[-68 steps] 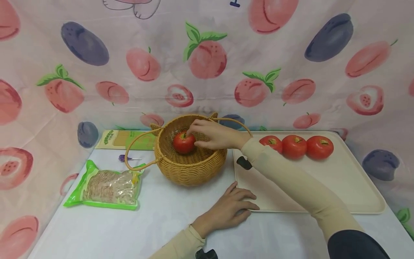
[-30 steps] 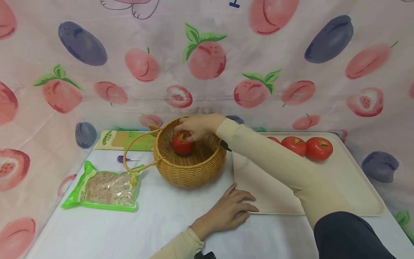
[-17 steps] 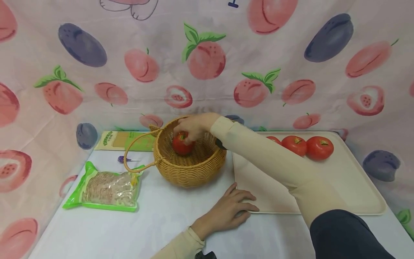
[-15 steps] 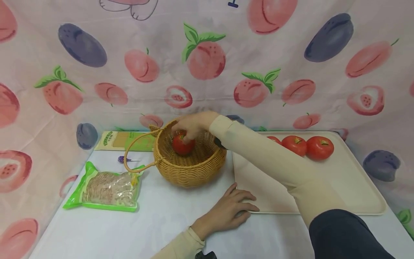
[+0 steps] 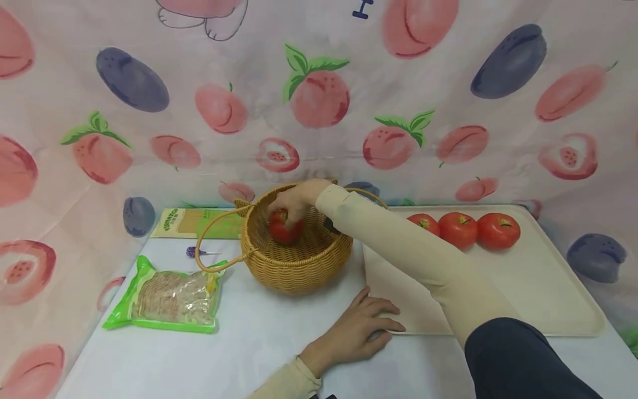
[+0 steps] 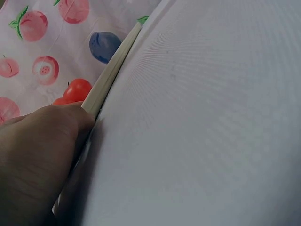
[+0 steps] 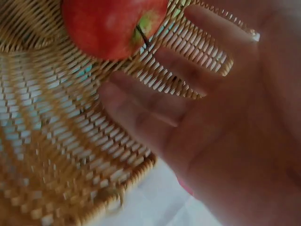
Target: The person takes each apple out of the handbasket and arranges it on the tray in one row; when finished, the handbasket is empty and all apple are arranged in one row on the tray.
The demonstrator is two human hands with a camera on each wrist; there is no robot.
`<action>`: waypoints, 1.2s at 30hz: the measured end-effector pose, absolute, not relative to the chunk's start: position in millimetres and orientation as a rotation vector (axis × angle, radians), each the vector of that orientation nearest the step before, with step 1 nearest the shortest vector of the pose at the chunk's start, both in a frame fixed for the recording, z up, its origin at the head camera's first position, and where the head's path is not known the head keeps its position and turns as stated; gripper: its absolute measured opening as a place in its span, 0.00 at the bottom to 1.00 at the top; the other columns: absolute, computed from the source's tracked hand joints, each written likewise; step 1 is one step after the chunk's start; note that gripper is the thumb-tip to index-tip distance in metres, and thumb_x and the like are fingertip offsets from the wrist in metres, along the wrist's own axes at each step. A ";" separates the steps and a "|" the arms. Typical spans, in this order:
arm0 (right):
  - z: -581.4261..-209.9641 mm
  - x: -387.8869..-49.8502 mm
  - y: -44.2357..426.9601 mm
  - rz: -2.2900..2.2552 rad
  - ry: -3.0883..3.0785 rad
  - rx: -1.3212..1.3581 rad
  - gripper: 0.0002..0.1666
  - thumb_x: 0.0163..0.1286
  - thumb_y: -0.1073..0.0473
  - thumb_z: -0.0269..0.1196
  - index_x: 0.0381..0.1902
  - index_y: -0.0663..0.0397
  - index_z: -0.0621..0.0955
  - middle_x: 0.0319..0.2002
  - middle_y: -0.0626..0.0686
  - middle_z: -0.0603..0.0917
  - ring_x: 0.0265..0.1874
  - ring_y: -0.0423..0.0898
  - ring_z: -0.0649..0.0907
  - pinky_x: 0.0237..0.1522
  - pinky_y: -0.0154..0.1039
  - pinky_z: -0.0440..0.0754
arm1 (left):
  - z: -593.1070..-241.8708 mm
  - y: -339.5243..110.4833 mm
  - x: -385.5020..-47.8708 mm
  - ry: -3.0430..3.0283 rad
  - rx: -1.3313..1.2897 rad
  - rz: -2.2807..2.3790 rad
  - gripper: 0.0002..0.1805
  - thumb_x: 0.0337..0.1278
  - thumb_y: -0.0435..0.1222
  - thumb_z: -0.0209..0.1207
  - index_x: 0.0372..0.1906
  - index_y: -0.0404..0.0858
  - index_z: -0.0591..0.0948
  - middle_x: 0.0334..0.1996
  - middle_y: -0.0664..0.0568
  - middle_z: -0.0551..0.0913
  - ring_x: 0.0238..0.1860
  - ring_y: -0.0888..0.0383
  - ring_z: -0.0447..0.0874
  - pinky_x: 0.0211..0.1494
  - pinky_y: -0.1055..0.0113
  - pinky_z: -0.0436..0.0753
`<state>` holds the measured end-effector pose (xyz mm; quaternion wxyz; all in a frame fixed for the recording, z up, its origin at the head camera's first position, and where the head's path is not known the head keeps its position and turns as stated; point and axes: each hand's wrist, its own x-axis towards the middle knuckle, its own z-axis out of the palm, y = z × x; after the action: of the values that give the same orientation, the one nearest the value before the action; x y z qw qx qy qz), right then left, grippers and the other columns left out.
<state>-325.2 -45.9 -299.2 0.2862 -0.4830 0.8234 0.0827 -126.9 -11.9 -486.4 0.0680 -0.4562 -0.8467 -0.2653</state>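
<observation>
A red apple (image 5: 282, 235) sits in a round wicker basket (image 5: 294, 278) left of centre. My right hand (image 5: 299, 202) reaches into the basket from above, thumb and fingers about the apple. In the right wrist view, fairly straight, spread fingers lie beside the apple (image 7: 110, 28); whether they touch it cannot be told. My left hand (image 5: 354, 335) rests at the near left corner of a cream tray (image 5: 543, 302), fingers loosely bent over its edge. The left wrist view shows that hand (image 6: 37, 160) against the tray's side (image 6: 108, 75).
Several red apples (image 5: 498, 231) stand in a row along the tray's back. A green-edged bag of sliced bread (image 5: 171, 299) lies at left. Behind it are a purple-headed pick (image 5: 193, 252) and a flat green packet (image 5: 219, 223). The basket's loop handle (image 5: 211, 227) juts left.
My right hand has reached farther left and down over the apple, which stays in its spot in the basket. The left hand keeps its place at the tray corner.
</observation>
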 end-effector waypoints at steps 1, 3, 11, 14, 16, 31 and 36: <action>-300.7 -325.4 -46.3 0.233 2.197 -1.272 0.35 0.66 0.47 0.58 0.70 0.36 0.63 0.69 0.48 0.64 0.66 0.45 0.64 0.66 0.46 0.66 | -486.5 -11.3 -126.5 -2.550 -1.375 -0.807 0.14 0.64 0.41 0.53 0.51 0.56 0.81 0.57 0.61 0.75 0.64 0.64 0.66 0.75 0.46 0.53; -303.4 -326.3 -46.6 0.253 2.200 -1.223 0.36 0.65 0.46 0.58 0.70 0.33 0.61 0.70 0.47 0.62 0.68 0.46 0.63 0.67 0.48 0.66 | -486.1 -9.8 -126.4 -2.548 -1.377 -0.813 0.14 0.64 0.41 0.53 0.52 0.57 0.81 0.57 0.61 0.74 0.64 0.64 0.66 0.75 0.46 0.52; -315.4 -330.7 -47.7 0.270 2.202 -1.095 0.41 0.62 0.41 0.59 0.71 0.22 0.56 0.75 0.46 0.51 0.73 0.47 0.55 0.69 0.53 0.61 | -487.4 -5.8 -127.5 -2.525 -1.381 -0.766 0.14 0.65 0.42 0.52 0.52 0.58 0.80 0.58 0.61 0.74 0.64 0.65 0.65 0.75 0.47 0.53; -319.2 -329.1 -47.8 0.280 2.208 -1.048 0.43 0.61 0.39 0.59 0.71 0.18 0.53 0.76 0.47 0.44 0.74 0.49 0.52 0.69 0.55 0.60 | -487.3 -6.4 -126.1 -2.520 -1.388 -0.727 0.15 0.65 0.42 0.52 0.53 0.58 0.80 0.58 0.62 0.74 0.64 0.65 0.66 0.74 0.46 0.54; -322.0 -327.0 -48.5 0.297 2.217 -1.041 0.45 0.61 0.39 0.59 0.71 0.17 0.50 0.76 0.48 0.40 0.74 0.50 0.51 0.68 0.56 0.60 | -486.6 -7.4 -124.9 -2.535 -1.392 -0.752 0.15 0.65 0.42 0.52 0.53 0.58 0.80 0.58 0.62 0.74 0.64 0.65 0.66 0.75 0.46 0.53; -332.3 -323.5 -52.5 0.297 2.273 -1.117 0.43 0.59 0.39 0.62 0.69 0.16 0.55 0.74 0.50 0.48 0.62 0.50 0.67 0.57 0.51 0.73 | -484.7 -11.6 -124.6 -2.552 -1.389 -0.762 0.14 0.66 0.42 0.52 0.52 0.57 0.80 0.58 0.61 0.74 0.63 0.65 0.67 0.74 0.45 0.55; -332.6 -324.7 -55.2 0.271 2.240 -1.093 0.44 0.60 0.39 0.62 0.69 0.16 0.54 0.76 0.52 0.41 0.66 0.52 0.64 0.58 0.48 0.74 | -485.1 -13.0 -125.6 -2.540 -1.381 -0.753 0.14 0.65 0.41 0.52 0.52 0.58 0.80 0.57 0.61 0.75 0.63 0.65 0.67 0.73 0.45 0.56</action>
<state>-324.7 -55.2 -332.6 0.3122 -0.4141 0.8488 0.1027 -125.6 -13.0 -485.1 0.0769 -0.4608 -0.8477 -0.2511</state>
